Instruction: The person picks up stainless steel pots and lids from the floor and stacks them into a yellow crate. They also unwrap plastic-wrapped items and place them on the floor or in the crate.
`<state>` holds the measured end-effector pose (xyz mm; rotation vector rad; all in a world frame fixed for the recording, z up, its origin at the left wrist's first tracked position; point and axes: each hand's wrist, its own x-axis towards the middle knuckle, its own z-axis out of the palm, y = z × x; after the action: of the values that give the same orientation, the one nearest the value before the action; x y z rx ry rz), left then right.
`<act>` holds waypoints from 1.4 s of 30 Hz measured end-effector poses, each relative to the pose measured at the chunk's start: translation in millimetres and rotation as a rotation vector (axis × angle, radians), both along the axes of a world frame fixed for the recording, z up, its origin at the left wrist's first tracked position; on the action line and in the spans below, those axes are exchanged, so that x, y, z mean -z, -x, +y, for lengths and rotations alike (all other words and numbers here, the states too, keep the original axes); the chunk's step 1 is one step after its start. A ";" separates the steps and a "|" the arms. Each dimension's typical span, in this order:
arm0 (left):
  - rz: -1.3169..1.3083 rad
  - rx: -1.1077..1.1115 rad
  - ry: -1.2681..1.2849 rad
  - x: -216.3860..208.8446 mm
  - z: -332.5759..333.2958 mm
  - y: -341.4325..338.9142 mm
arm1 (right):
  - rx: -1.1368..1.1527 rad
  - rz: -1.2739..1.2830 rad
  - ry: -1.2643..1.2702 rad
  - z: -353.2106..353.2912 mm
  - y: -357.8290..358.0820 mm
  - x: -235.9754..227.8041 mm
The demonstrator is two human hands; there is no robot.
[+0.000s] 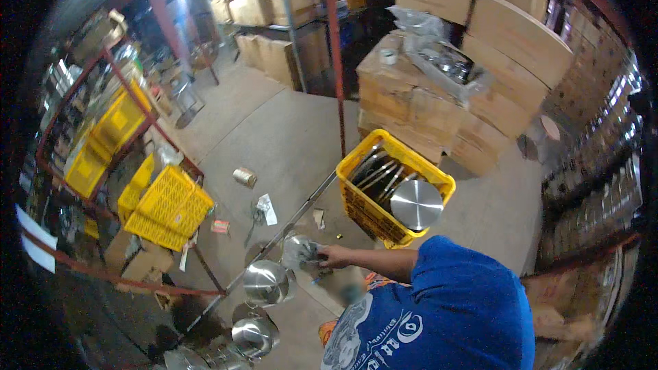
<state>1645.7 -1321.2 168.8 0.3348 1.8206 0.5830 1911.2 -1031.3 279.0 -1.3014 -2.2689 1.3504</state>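
My right hand [333, 257] reaches across to the left from a blue sleeve, its fingers closed at the edge of a crumpled clear plastic bag [296, 252]. Something round and greyish shows through the bag, too unclear to name. Just below the bag, a shiny steel pot [266, 281] is on the floor. Another steel pot [254, 337] stands nearer to me, with more shiny metal ware partly visible beside it at the lower edge. My left hand does not show. A blurred patch below my right forearm cannot be made out.
Right of my hand stands a yellow crate [346, 207] holding round steel lids or discs. Cardboard boxes [404, 106] are stacked behind it. A red-framed rack [152, 118] with a yellow basket [169, 207] is at left. A can [244, 177] and paper scraps [266, 210] lie on the floor.
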 end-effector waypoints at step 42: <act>0.060 -0.110 -0.174 -115.4 -24.6 -311.5 | 1.123 -0.211 -0.539 230.4 -673.3 -222.0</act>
<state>1957.2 -1345.8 284.2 0.3741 1.8582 0.8182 2584.5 -800.9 501.0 -2.0107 -1.3257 0.2069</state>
